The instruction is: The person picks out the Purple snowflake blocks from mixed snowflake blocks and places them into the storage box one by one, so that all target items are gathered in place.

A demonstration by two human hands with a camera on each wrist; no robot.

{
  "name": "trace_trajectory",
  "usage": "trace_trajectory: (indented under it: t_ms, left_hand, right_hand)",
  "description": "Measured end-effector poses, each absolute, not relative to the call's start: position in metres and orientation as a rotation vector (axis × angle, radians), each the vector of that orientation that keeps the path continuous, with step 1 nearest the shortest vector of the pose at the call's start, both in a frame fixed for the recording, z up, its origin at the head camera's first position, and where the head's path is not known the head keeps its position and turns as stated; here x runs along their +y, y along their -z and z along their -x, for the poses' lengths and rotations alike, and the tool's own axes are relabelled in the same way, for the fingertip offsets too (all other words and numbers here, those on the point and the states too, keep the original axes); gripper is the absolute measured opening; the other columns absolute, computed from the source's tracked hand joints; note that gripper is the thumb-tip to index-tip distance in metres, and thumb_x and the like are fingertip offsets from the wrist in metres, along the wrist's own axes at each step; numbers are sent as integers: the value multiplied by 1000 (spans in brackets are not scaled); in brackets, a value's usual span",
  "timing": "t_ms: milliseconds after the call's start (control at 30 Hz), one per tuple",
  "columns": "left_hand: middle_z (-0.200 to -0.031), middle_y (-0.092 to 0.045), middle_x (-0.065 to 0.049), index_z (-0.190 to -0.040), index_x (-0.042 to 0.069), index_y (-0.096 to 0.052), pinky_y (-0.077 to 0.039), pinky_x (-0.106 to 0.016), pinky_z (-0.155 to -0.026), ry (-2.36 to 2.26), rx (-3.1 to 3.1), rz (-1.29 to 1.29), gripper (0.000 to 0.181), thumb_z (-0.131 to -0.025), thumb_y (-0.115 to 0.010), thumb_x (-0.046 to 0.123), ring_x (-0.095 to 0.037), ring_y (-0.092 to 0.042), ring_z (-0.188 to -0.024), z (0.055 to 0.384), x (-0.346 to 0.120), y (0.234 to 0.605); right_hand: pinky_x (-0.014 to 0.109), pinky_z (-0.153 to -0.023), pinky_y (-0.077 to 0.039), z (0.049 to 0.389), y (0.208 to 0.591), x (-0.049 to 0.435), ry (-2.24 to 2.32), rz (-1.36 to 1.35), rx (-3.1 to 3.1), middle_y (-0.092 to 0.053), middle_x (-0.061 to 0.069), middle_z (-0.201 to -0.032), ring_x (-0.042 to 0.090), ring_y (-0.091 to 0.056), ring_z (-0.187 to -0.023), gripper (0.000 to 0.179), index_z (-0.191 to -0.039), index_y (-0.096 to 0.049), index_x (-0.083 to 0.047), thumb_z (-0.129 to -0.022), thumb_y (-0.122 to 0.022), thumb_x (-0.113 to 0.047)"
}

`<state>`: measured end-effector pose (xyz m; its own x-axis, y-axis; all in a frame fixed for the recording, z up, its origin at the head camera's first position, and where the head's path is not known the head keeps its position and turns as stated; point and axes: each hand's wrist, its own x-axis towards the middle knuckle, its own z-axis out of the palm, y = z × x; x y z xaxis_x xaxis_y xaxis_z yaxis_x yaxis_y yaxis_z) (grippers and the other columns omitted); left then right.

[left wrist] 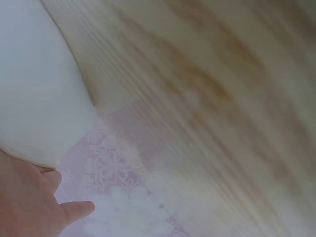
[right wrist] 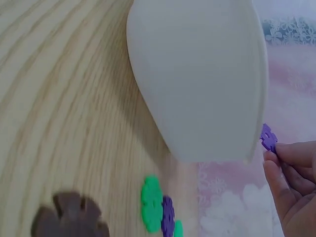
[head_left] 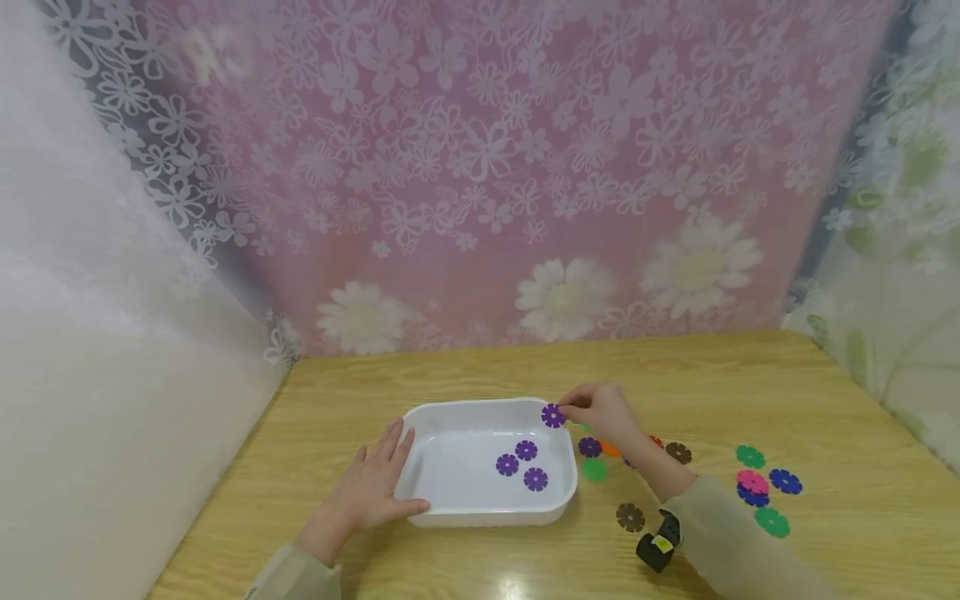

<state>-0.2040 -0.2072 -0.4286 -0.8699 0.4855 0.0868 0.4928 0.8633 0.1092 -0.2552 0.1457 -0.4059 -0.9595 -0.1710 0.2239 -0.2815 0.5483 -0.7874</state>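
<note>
A white plastic tray [head_left: 465, 414] stands on the table with three purple notched discs [head_left: 536, 479] lying on the right part of its floor. My right hand [head_left: 603, 414] pinches another purple notched disc [head_left: 553, 416] between thumb and fingertips, over the tray's far right corner. In the right wrist view that pinched disc [right wrist: 268, 138] shows beyond the tray's rim. At the tray's left side, my left hand [head_left: 371, 483] rests on the rim with its fingers spread. Part of this left hand [left wrist: 29, 197] appears against the tray wall in the left wrist view.
Right of the tray lie a light green disc [head_left: 595, 470], a dark purple disc [head_left: 589, 447] and an orange one, partly under the right arm. Brown discs [head_left: 630, 517] lie nearby. Farther right are green, blue and pink discs [head_left: 752, 482]. A floral curtain [head_left: 487, 167] hangs behind the table.
</note>
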Motion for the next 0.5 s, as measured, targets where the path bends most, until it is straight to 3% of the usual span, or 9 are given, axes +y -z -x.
trace_trajectory:
  t_ms: [333, 500]
  left_hand:
    - [-146, -6, -17, -141, 3, -16, -22, -59, -93, 202, -2978, 772, 99, -74, -48, 68, -26, -6, -132, 204, -209, 431]
    - [-145, -9, -18, -140, 1, -19, -23, -60, -92, 214, -2946, 774, 98, -73, -51, 65, -27, -9, -132, 205, -208, 432]
  right_hand:
    - [25, -58, -49, 262, 412, 105, -1494, -318, -2642, -64, 1, -75, 12, -58, -65, 6, -82, -70, -5, -77, -67, -6]
    - [25, -58, -49, 266, 413, 87, -1524, -371, -2627, -64, 1, -72, 12, -58, -63, 5, -81, -70, -5, -77, -66, -4]
